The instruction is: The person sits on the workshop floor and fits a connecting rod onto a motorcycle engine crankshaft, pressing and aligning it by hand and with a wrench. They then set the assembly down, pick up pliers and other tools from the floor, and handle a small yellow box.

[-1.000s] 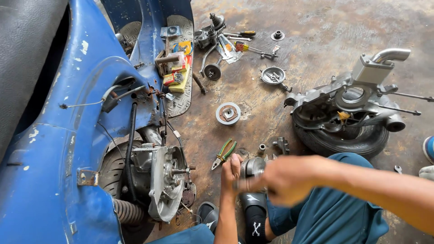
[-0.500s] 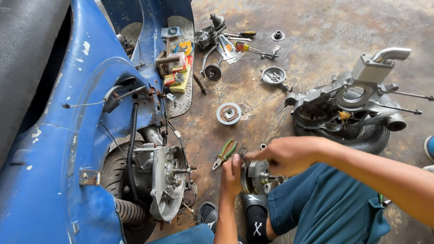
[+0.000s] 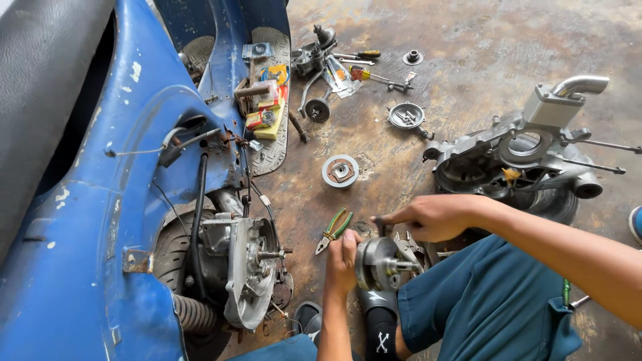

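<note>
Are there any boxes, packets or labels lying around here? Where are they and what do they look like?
Small boxes: stacked on the blue scooter's ribbed floorboard, rectangular, yellow and red.
Colourful packet: just above them on the same floorboard, flat, yellow, blue and orange.
No signs or screens in view.

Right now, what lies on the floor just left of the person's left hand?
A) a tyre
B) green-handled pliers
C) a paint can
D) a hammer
B: the green-handled pliers lie on the floor beside the left hand, which steadies the round metal part while the right hand works on top of it.
</note>
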